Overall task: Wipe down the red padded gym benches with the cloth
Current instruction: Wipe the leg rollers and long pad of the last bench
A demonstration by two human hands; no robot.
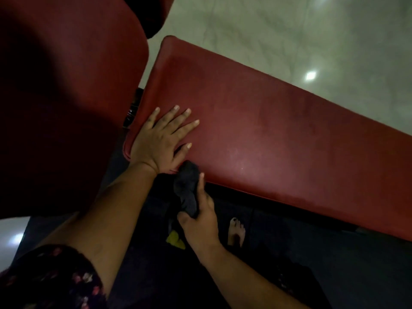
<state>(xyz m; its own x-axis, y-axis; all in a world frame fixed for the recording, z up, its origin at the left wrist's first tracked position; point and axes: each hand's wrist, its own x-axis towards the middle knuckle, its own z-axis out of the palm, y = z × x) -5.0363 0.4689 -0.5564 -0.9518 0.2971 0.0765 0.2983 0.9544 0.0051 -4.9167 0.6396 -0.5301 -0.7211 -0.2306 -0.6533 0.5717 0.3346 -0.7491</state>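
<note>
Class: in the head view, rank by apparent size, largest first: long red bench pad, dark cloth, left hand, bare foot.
long red bench pad
left hand
dark cloth
bare foot, farther off, so unsure

Pale glossy floor [289, 30], yellow scrap [176, 240], dark mat [334, 253]

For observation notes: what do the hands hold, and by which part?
Right hand grips the dark cloth at its lower end; left hand, flat on the bench, holds nothing.

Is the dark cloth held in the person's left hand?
No, the right hand grips the cloth, while the left hand lies flat on the red bench pad.
</note>
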